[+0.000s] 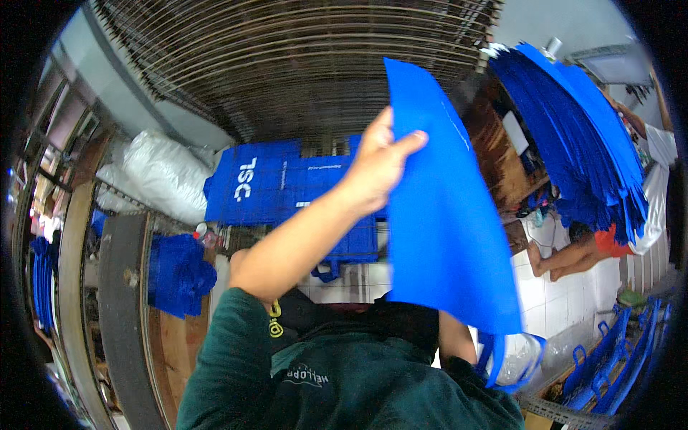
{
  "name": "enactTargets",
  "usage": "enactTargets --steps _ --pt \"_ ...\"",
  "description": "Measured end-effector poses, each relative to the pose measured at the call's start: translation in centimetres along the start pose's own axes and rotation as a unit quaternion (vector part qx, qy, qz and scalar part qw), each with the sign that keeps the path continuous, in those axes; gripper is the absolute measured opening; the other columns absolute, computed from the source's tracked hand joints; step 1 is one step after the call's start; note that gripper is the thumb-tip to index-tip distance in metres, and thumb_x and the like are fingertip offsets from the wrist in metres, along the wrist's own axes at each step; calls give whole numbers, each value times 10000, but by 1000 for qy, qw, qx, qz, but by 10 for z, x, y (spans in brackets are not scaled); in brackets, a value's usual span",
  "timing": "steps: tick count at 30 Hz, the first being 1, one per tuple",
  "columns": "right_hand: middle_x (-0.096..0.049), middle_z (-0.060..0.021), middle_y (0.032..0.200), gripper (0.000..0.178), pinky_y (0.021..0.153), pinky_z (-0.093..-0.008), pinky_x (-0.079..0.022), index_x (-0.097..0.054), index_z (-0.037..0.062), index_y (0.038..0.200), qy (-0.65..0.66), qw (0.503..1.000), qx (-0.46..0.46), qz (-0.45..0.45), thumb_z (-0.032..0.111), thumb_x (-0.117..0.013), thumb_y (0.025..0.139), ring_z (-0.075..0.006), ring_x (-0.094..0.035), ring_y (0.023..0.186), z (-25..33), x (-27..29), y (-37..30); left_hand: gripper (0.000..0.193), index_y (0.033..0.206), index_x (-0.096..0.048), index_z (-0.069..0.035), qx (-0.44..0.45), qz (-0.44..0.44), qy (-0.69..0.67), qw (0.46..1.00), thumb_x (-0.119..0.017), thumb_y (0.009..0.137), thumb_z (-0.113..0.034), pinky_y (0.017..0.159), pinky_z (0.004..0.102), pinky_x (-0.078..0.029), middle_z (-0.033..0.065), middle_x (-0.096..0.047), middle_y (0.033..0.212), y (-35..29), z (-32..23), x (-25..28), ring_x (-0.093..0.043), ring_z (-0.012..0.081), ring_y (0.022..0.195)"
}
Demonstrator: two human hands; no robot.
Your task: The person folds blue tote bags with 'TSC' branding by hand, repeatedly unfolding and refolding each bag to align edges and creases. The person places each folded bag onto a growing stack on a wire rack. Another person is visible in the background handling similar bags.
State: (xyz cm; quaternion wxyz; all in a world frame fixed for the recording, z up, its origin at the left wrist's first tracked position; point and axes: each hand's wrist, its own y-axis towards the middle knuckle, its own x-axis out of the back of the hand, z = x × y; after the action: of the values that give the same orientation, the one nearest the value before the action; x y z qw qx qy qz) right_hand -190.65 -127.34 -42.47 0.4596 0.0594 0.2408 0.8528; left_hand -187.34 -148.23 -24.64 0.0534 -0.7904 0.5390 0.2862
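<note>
A blue fabric tote bag (444, 222) hangs lengthwise in front of me, its loop handles (512, 362) at the lower end. My left hand (387, 154) grips it by the left edge near the top, with the thumb lying over the face toward me. Only part of my right forearm (455, 338) shows under the bag; the right hand is hidden behind the fabric. Beyond my left arm, blue bag pieces with white print (258, 179) lie flat on a wire rack level.
A tall wire drying rack (301, 57) rises ahead. Stacked blue fabric (573, 129) hangs at the right, near another person's bare legs (580, 256). White plastic sacks (161, 172) and a blue fabric pile (179, 272) are at left. More handled bags (609, 358) stand lower right.
</note>
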Motion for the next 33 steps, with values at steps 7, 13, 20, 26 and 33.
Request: enactTargets --steps 7,13,20,26,33 --pt "-321 -155 1390 711 971 -370 -374 -272 96 1382 389 828 -403 20 91 -560 732 -282 -398 1218 -43 39 -51 604 1325 -352 -31 51 -135 115 983 -631 793 -90 881 335 -455 130 -559 1150 -70 -42 165 -576 208 982" --pt "-402 -111 1323 789 957 -303 -375 -381 53 1321 67 929 -344 123 -146 -483 565 -201 -418 1189 -20 -8 -4 769 1376 -242 -14 149 -275 125 942 -650 724 -3 838 361 -492 199 -556 1137 -171 -18 257 -588 245 982" --pt "-503 -80 1227 740 922 -270 -392 -454 28 1295 0 912 -343 227 -138 -513 575 -168 -488 1097 -22 -58 59 610 1313 -398 -29 207 -272 59 938 -568 737 77 839 316 -491 134 -523 1210 -218 2 330 -576 203 988" --pt "-518 -80 1213 757 849 -245 -437 -422 24 1319 5 918 -323 232 -160 -490 587 -149 -535 1022 -41 -88 96 680 1331 -373 -17 103 -261 0 960 -493 675 119 888 302 -457 123 -525 1218 -194 -14 344 -551 192 1034" --pt "-488 -102 1254 774 926 -278 -403 -401 31 1333 -58 928 -315 192 -179 -489 594 -182 -501 1094 -121 -77 83 740 1350 -347 -13 81 -260 48 961 -456 637 150 856 286 -472 135 -509 1246 -162 -5 394 -554 192 1036"
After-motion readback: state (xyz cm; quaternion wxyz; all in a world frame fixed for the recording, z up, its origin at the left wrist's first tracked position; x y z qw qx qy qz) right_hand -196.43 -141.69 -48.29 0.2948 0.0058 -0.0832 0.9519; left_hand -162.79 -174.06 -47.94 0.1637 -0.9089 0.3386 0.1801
